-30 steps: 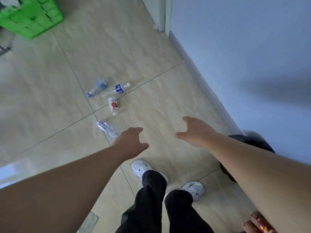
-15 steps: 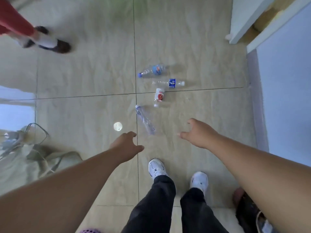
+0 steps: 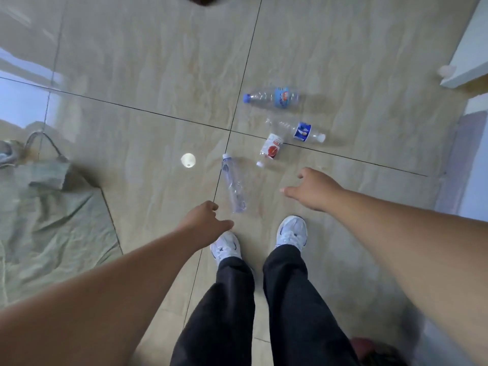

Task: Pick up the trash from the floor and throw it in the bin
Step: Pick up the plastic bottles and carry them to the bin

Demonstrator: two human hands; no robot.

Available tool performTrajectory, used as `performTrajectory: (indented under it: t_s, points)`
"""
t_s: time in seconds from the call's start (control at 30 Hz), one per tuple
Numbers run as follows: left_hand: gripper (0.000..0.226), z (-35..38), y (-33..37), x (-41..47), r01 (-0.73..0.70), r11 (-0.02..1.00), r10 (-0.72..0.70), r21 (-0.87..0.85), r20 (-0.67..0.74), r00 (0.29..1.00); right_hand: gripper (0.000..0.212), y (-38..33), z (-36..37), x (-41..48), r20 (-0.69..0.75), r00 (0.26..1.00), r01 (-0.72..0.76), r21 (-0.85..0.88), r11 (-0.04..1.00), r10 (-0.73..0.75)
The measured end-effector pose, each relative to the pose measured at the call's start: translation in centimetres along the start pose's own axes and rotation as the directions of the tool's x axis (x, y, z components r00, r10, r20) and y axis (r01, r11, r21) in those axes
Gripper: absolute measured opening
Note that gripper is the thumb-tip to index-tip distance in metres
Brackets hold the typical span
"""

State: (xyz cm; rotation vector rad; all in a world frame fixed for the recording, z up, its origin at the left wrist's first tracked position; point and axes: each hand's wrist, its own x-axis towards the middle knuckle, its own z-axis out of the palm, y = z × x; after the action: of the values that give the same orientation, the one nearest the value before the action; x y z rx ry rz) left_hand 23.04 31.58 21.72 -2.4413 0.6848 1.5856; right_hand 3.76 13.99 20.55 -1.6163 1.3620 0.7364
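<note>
Several empty plastic bottles lie on the tiled floor ahead of my feet. A clear unlabelled bottle (image 3: 233, 184) is nearest, with a red-labelled bottle (image 3: 271, 149), a dark-blue-labelled bottle (image 3: 301, 131) and a blue-capped bottle (image 3: 273, 97) beyond it. A small white round lid (image 3: 188, 160) lies to the left. My left hand (image 3: 204, 224) hovers just below and left of the clear bottle, fingers apart, holding nothing. My right hand (image 3: 314, 188) is stretched out to the right of that bottle, open and empty. No bin is in view.
A crumpled grey-green cloth (image 3: 50, 220) with a cord (image 3: 46, 143) covers the floor at the left. A white door frame (image 3: 467, 54) and a wall stand at the right. My white shoes (image 3: 291, 231) are just behind the bottles. A dark object (image 3: 380, 352) sits bottom right.
My view has swung and come closer to the bottles. The person in red at upper left is gone from view. Both hands stay open and empty above the floor.
</note>
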Motion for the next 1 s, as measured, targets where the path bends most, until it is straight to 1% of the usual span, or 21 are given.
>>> performTrajectory:
  t_s: [0.1, 0.17, 0.2, 0.23, 0.27, 0.3, 0.33, 0.4, 0.5, 0.6, 0.67, 0.73, 0.83, 0.9, 0.93, 1.0]
  points:
    - [0.074, 0.8, 1.3, 4.0, 0.015, 0.999, -0.015, -0.032, -0.001, 1.000, 0.059, -0.2, -0.6, 3.6, -0.004, 1.000, -0.017, -0.012, 1.000, 0.017]
    - [0.074, 1.5, 1.7, 6.5, 0.036, 0.999, -0.036, -0.038, 0.009, 0.999, 0.044, -0.1, -0.6, 6.3, -0.013, 0.999, -0.041, 0.006, 0.999, 0.042]
    - [0.072, 1.9, 1.9, 7.9, 0.042, 0.999, -0.042, -0.032, 0.011, 0.999, 0.041, -0.1, -0.5, 7.7, -0.029, 0.997, -0.064, 0.036, 0.997, 0.065]
    - [0.066, 2.2, 1.9, 9.2, 0.045, 0.999, -0.045, -0.026, 0.013, 0.999, 0.047, -0.1, -0.3, 9.0, -0.036, 0.995, -0.094, 0.076, 0.993, 0.097]
    - [0.054, 2.7, 2.0, 10.6, 0.048, 0.999, -0.048, -0.019, 0.017, 0.999, 0.050, -0.1, 0.1, 10.2, -0.035, 0.991, -0.122, 0.106, 0.987, 0.127]
    - [0.043, 3.3, 2.0, 11.9, 0.058, 0.998, -0.057, -0.016, 0.018, 0.998, 0.050, 0.0, 0.5, 11.5, -0.033, 0.987, -0.149, 0.140, 0.979, 0.155]
    - [0.040, 3.9, 1.9, 13.2, 0.069, 0.997, -0.068, -0.021, 0.020, 0.997, 0.049, 0.2, 1.1, 12.9, -0.028, 0.984, -0.170, 0.172, 0.970, 0.177]
    - [0.040, 5.3, 1.6, 15.8, 0.081, 0.996, -0.080, -0.036, 0.028, 0.996, 0.051, 0.3, 2.6, 15.4, -0.002, 0.980, -0.195, 0.225, 0.955, 0.200]
    - [0.042, 7.4, 0.9, 19.9, 0.108, 0.991, -0.105, -0.078, 0.038, 0.994, 0.067, 0.3, 5.3, 19.1, 0.022, 0.975, -0.216, 0.293, 0.931, 0.219]
    - [0.046, 9.4, -0.1, 23.5, 0.167, 0.977, -0.169, -0.134, -0.001, 0.986, 0.063, 0.0, 7.8, 22.6, 0.023, 0.970, -0.236, 0.354, 0.905, 0.243]
    - [0.053, 10.8, -1.0, 25.5, 0.200, 0.964, -0.204, -0.178, -0.008, 0.979, 0.067, -0.6, 9.3, 24.6, 0.021, 0.960, -0.263, 0.418, 0.869, 0.280]
    - [0.061, 12.2, -2.2, 27.4, 0.213, 0.952, -0.222, -0.220, -0.020, 0.975, 0.078, -1.3, 10.8, 26.7, 0.030, 0.950, -0.286, 0.494, 0.821, 0.312]
    - [0.054, 13.9, -3.3, 29.4, 0.191, 0.943, -0.204, -0.270, -0.018, 0.979, 0.086, -2.3, 12.5, 29.2, 0.025, 0.922, -0.322, 0.602, 0.731, 0.385]
    - [0.057, 14.5, -3.8, 30.2, 0.183, 0.933, -0.199, -0.309, -0.022, 0.980, 0.081, -2.7, 13.1, 30.5, 0.007, 0.910, -0.309, 0.678, 0.667, 0.414]
    - [0.055, 14.6, -3.9, 30.4, 0.169, 0.936, -0.183, -0.309, -0.017, 0.983, 0.075, -2.8, 13.3, 31.0, -0.018, 0.909, -0.286, 0.699, 0.655, 0.417]
    - [0.037, 14.7, -4.3, 30.6, 0.134, 0.939, -0.149, -0.316, -0.023, 0.989, 0.064, -2.8, 13.6, 31.3, -0.077, 0.911, -0.240, 0.701, 0.672, 0.405]
